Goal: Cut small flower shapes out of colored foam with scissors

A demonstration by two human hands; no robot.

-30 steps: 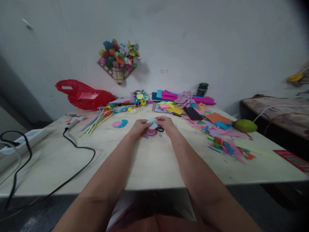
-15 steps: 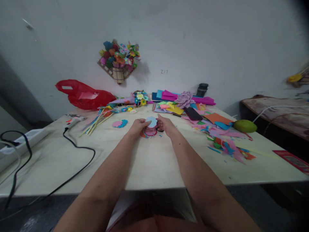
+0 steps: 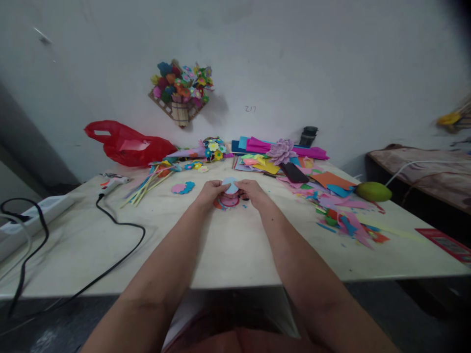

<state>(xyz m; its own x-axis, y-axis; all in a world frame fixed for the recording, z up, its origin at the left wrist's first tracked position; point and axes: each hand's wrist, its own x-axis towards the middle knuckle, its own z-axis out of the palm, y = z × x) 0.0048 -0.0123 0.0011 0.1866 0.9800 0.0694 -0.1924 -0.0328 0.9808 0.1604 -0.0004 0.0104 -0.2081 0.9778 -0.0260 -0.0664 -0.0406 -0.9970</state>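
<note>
We hold a pale blue disc (image 3: 230, 186), flat and nearly round, its edge perhaps scalloped, just above the bench (image 3: 239, 250). Our left hand (image 3: 211, 193) pinches its left side, our right hand (image 3: 254, 192) its right, forearms (image 3: 172, 250) stretched forward.

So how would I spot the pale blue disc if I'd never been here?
Start with the white table. Near its middle, the left hand and right hand hold the pale blue disc between them. Unlike the pink piece and blue piece lying to the left, it's held up.
</note>
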